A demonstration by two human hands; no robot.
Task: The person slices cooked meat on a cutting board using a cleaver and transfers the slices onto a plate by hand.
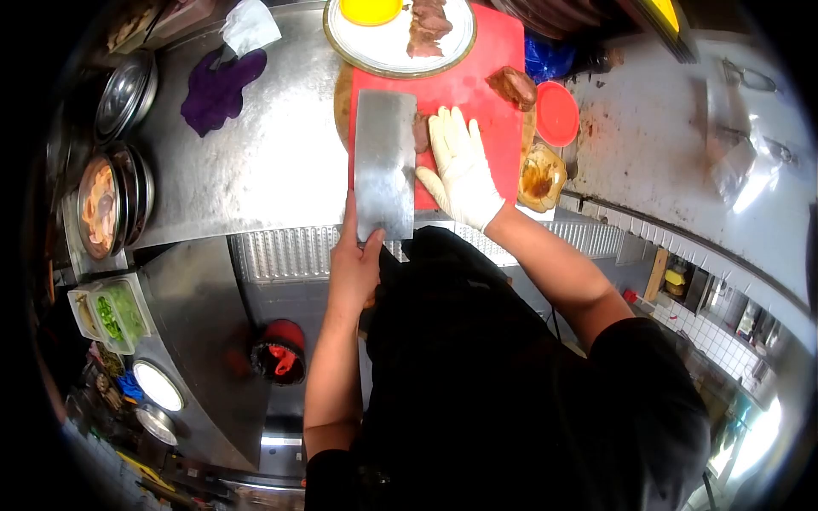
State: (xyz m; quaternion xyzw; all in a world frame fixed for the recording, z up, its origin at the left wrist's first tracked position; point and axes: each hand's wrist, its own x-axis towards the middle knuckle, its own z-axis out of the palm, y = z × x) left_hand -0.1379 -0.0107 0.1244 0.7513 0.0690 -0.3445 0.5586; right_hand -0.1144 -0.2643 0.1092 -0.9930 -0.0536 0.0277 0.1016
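Observation:
My left hand point(354, 268) grips a wide cleaver point(385, 162) at its handle end. The broad steel blade shows its flat face over the left side of a red cutting board point(498, 128). Just right of the blade lies a small piece of cooked meat point(422, 134), partly hidden. My right hand point(460, 175), in a pale glove, rests flat beside that piece with its fingers stretched out. Whether the fingertips press on the meat, I cannot tell. A larger chunk of meat point(513, 88) sits at the board's right edge.
Beyond the board, a white plate point(460, 34) bears sliced meat and a yellow dish point(371, 10). A red lid point(557, 114) and a stained dish point(542, 176) stand at right. Left are a purple cloth point(217, 89), stacked bowls point(141, 187) and a container of chopped greens point(123, 315).

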